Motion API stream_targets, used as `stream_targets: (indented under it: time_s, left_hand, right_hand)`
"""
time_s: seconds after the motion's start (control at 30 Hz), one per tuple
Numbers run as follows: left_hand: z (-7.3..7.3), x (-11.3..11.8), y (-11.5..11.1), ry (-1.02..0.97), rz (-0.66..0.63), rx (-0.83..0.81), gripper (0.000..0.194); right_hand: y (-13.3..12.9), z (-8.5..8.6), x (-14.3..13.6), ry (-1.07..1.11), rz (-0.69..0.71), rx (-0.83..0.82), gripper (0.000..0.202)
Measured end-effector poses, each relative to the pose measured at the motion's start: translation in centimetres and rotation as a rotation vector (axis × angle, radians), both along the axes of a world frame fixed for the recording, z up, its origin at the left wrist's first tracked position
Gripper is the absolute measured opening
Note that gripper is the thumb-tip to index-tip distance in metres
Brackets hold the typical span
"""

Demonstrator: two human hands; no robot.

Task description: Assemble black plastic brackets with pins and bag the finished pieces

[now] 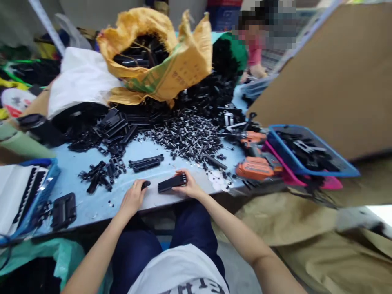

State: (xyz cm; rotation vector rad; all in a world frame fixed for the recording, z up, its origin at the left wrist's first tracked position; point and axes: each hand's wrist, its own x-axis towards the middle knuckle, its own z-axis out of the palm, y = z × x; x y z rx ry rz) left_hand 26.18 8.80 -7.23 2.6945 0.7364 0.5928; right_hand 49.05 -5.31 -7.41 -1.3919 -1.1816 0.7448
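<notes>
My left hand (pixel 134 197) is closed on a small black part (pixel 146 184) near the table's front edge. Just right of it, my right hand (pixel 188 185) grips the right end of a long black plastic piece (pixel 169 183), which lies low over the tabletop. The two held parts are apart. Behind them rest a pair of long black strips (pixel 146 163). A heap of small metal and black pieces (pixel 191 132) spreads beyond my right hand, with white discs (pixel 217 179) at its near edge.
An orange power drill (pixel 255 167) lies at the right beside a blue tray (pixel 346 168) of black parts. A yellow sack (pixel 190 61) stands behind the heaps. At the left are a blue basket (pixel 54 173) and a black plate (pixel 64 210). Another person (pixel 255 53) is at the back.
</notes>
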Motion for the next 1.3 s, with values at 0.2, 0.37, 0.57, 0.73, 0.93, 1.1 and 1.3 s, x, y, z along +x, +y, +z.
stream_targets:
  time_s: [0.2,0.37,0.57,0.73,0.93,1.1,1.3]
  left_hand:
    - [-1.6,0.6,-3.0,0.154,0.082,0.243,0.037]
    - [-1.7,0.6,-5.3,0.183,0.134,0.318,0.044]
    - [-1.9,0.5,-5.0,0.107,0.147,0.248,0.043]
    - [-1.4,0.1,-4.2,0.116,0.146,0.182,0.042]
    - [-1.3,0.0,-4.7,0.102,0.199,0.153,0.041]
    - [-1.0,0.2,-5.1,0.108,0.238,0.15,0.037]
    - [-0.5,0.6,-5.8,0.126,0.255,0.161,0.034]
  right_hand:
    - [-5.2,-0.9,3.1,-0.637,-0.092,-0.055,0.034]
    - [-5.5,-1.5,2.3,-0.787,-0.179,-0.132,0.041]
    - [-5.8,-1.0,2.4,-0.819,-0.186,-0.137,0.045]
    - [-5.9,-0.8,2.2,-0.855,-0.176,-0.116,0.044]
    - [-5.9,-0.8,1.9,-0.93,-0.186,-0.107,0.043]
    - [-6.0,-0.8,1.9,-0.969,-0.188,-0.105,0.043]
    - [-6.1,-0.7,1.9,-0.967,-0.212,-0.075,0.041]
